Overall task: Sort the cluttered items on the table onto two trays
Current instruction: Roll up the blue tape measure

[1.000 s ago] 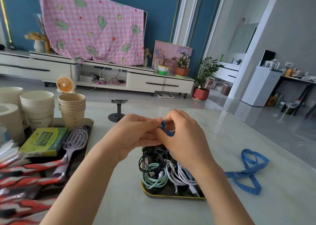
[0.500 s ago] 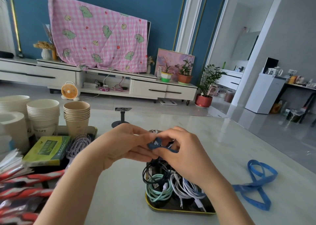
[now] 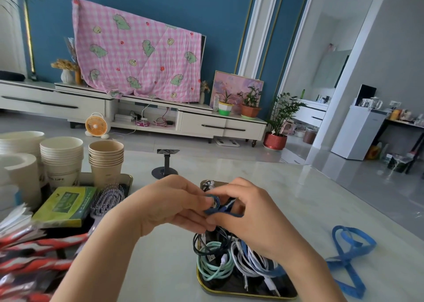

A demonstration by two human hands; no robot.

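My left hand and my right hand meet above the black gold-rimmed tray and together pinch a coiled dark blue cable. That tray holds several coiled cables: a mint green one, white ones and a black one. A second dark tray at the left carries paper cups, a green box, a lilac hairbrush and red and white packets.
A blue measuring tape lies loose on the marble table at the right. A black phone stand is at the table's far edge. More white cups and a tape roll crowd the far left.
Both hands dropped slightly towards the cable tray while still working the blue cable between the fingers. The camera tilted a little upward and left.
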